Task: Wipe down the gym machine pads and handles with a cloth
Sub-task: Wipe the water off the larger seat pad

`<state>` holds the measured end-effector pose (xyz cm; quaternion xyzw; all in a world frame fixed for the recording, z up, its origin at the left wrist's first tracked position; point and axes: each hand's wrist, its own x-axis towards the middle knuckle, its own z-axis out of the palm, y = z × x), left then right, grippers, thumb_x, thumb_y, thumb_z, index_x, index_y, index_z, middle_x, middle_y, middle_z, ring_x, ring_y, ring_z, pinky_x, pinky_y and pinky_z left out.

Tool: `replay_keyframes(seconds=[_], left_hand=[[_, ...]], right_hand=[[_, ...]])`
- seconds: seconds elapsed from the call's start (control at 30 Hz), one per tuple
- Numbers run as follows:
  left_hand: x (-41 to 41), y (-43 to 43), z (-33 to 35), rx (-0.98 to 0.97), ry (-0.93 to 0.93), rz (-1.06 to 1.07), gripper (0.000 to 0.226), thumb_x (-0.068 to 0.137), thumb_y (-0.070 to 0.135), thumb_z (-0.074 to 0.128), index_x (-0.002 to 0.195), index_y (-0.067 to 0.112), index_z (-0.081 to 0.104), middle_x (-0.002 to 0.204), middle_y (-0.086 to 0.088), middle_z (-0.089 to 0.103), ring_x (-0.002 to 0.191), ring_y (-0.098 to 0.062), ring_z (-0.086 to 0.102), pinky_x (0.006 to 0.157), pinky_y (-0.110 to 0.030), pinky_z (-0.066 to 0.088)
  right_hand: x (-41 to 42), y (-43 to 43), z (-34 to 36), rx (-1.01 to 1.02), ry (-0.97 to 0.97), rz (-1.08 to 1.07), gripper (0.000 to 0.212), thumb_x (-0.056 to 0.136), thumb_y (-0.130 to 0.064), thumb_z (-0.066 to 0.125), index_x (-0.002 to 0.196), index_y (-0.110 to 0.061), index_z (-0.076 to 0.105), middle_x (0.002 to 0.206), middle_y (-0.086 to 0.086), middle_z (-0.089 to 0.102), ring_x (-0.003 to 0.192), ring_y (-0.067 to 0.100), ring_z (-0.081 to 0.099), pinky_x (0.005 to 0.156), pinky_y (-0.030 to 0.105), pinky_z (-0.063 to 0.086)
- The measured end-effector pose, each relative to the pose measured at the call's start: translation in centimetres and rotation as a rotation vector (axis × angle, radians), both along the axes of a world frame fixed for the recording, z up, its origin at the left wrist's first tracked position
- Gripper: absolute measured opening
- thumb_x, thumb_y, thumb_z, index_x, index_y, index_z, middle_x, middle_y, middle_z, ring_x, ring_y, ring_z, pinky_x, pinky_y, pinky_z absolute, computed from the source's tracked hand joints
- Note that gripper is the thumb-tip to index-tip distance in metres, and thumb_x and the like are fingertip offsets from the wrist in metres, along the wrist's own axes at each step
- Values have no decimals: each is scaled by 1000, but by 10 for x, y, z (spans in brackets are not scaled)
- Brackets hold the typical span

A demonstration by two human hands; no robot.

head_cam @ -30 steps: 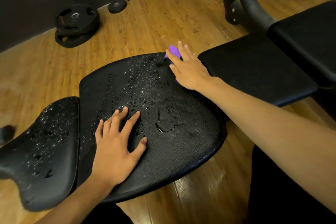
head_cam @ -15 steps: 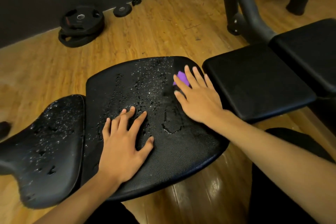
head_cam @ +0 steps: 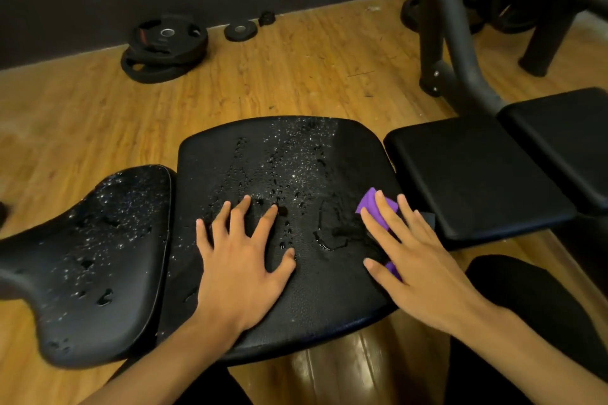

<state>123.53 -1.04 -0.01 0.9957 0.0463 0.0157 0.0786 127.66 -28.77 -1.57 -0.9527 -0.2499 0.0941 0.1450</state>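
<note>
A wide black seat pad lies in front of me, wet with droplets over its left and middle; its right strip looks wiped. My left hand rests flat on the pad with fingers spread. My right hand presses a purple cloth flat against the pad's right side, fingers straight; most of the cloth is hidden under the palm. A narrower black pad to the left is also covered in droplets.
Dry black pads continue to the right. A dark machine frame post rises behind them. Weight plates lie on the wooden floor by the dark wall. My dark-clothed legs show at the bottom.
My right hand has dragged the purple cloth from the pad's far edge toward me along the right side, leaving a wiped strip. My left hand has stayed flat on the pad.
</note>
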Motion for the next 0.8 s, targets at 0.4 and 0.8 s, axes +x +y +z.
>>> replay_keyframes(seconds=[0.4,0.8], left_hand=[[3,1,-5,6,4,-15,74,90,71,34,155,35,43,164,-6,31,154,-38,21,123,-69,15],[3,-1,1,1,42,-12,78,90,72,28,159,37,36,167,-5,27,156,-36,14,124,-67,10]], right_hand=[[192,83,-4,-99,-80,-55,62,107,-58,9,164,-35,-3,170,-5,-18,155,22,-24,126,46,-13],[41,62,2,-13,-70,-19,69,101,-55,3,162,-21,1,171,0,-4,159,23,-7,129,40,3]])
